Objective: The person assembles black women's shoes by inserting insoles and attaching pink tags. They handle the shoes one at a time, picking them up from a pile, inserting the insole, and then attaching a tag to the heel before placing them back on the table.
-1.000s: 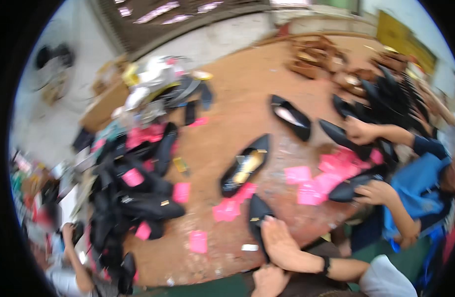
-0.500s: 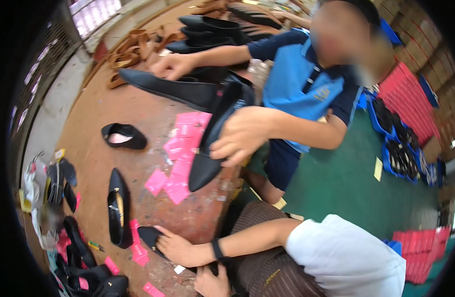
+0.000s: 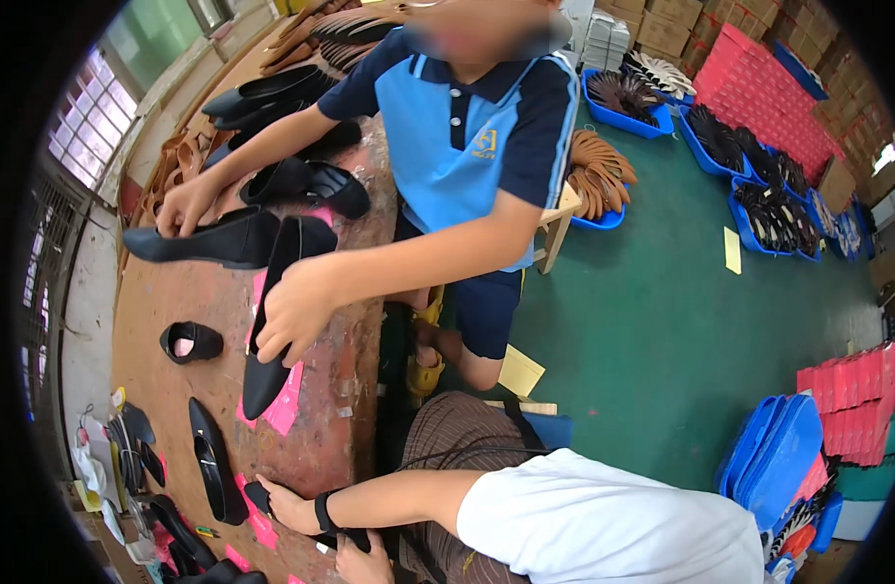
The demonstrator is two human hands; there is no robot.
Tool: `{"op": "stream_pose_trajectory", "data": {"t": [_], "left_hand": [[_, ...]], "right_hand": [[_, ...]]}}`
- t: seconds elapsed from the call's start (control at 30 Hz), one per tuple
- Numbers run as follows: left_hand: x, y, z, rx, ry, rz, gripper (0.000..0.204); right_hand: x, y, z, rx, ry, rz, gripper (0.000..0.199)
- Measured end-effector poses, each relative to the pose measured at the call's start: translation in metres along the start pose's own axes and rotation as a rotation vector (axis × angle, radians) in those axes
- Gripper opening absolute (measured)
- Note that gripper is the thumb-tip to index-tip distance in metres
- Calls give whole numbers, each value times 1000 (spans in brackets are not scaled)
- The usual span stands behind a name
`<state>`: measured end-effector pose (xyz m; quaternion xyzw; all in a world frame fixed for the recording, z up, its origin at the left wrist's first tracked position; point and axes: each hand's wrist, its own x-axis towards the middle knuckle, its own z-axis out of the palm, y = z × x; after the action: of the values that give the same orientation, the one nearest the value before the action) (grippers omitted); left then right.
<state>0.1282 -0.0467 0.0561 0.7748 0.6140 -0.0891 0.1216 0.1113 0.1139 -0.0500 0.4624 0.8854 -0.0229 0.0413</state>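
Note:
My right hand (image 3: 290,506), with a dark band on its wrist, lies flat on the toe end of a black flat shoe (image 3: 257,494) at the near edge of the brown worktable (image 3: 345,389). My left hand (image 3: 355,563) is curled at the lower edge by the shoe's heel end; what it grips is hidden. Across from me a co-worker in a blue polo shirt (image 3: 467,127) presses one hand (image 3: 294,310) on a long black shoe (image 3: 265,375) and the other hand (image 3: 183,206) on another black shoe (image 3: 219,238).
Pink paper pieces (image 3: 284,414) and more black shoes (image 3: 214,467) lie on the table. Blue bins of soles (image 3: 759,209), stacked red boxes (image 3: 861,399) and a wooden stool (image 3: 562,219) stand on the green floor (image 3: 662,331) to the right.
The view has swung right and down from the shoe-covered table to the co-worker and the floor. My hands stay on the black shoe at the table's edge.

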Motion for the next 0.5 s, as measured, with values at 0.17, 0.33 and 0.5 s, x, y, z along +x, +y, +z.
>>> {"op": "stream_pose_trajectory", "data": {"t": [0.17,0.33,0.5], "left_hand": [[-7,-2,9,-102,93,-61,48],[-55,-16,-18,-759,411,-138,40],[-87,-123,-106,-519,512,-178,55]], "right_hand": [[-37,1,-9,466,163,-63,33],[-133,14,-32,1042,828,-315,17],[-231,110,-53,797,826,-57,29]]}}
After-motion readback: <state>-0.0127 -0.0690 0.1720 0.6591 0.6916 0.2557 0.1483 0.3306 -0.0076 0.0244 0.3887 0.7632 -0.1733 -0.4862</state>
